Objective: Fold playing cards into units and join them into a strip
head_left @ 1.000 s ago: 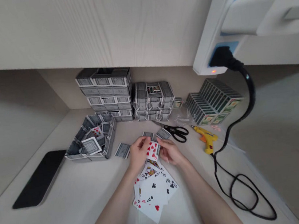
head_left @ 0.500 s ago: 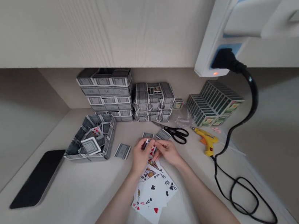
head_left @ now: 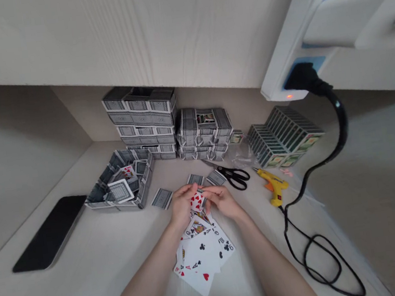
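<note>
My left hand (head_left: pixel 181 205) and my right hand (head_left: pixel 222 200) meet over the desk, both pinching one red-heart playing card (head_left: pixel 197 200) that is folded between them. Just below them lies a loose fan of face-up cards (head_left: pixel 204 254) on the desk (head_left: pixel 91 278). Three folded cards with grey backs, one (head_left: pixel 161 198) at the left and two (head_left: pixel 207 178) just beyond my fingers, rest on the desk.
An open tray built of folded cards (head_left: pixel 122 188) sits at the left, and stacks of such trays (head_left: pixel 141 121) stand at the back. Scissors (head_left: pixel 233 176), a yellow glue gun (head_left: pixel 274 186) with black cable (head_left: pixel 317 258), card boxes (head_left: pixel 283 135) and a black phone (head_left: pixel 50 232) surround the spot.
The heart card was held open and flat a second ago; now it is folded smaller between my fingers, and both hands have drawn closer together.
</note>
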The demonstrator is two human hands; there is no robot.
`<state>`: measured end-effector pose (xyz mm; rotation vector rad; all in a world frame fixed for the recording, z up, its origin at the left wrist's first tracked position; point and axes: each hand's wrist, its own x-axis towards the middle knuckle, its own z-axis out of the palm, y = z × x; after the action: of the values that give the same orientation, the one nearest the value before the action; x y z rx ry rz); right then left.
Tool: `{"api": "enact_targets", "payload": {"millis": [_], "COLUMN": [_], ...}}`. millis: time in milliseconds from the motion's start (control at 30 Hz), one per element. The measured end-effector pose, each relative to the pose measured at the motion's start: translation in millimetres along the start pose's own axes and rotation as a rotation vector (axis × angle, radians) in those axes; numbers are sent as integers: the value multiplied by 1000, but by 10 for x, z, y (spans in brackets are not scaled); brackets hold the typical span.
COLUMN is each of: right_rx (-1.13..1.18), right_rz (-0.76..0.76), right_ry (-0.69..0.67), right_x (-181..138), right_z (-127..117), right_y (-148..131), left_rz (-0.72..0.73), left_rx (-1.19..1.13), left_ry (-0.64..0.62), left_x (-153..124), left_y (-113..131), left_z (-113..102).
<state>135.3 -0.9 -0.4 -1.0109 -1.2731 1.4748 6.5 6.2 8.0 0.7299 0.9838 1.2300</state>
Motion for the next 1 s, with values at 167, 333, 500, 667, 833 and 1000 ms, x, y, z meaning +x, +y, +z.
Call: {"api": "enact_targets", "payload": {"millis": [167,333,500,667,833,1000], "right_rx": [44,18,-43,-51,38,135], "right_rz": [43,62,38,37,71,82], "right_ry": [-55,43,113,99,44,-49], "right_x": [-31,-18,0,3,7,-12], "right_z": [10,42,50,51,37,29], "right_y": [-27,0,9,-3,29,3], "left_rz": [41,351,566,575,471,347], "left_rx": [145,760,1123,1122,909,596], "left_ry": [-14,71,86,95,90,65], "left_x": [16,29,-23,-33,2,32], "left_y": [-9,-59,-59,-60,-72,-71], "left_z": [-24,-56,-47,-53,-56,-37]}}
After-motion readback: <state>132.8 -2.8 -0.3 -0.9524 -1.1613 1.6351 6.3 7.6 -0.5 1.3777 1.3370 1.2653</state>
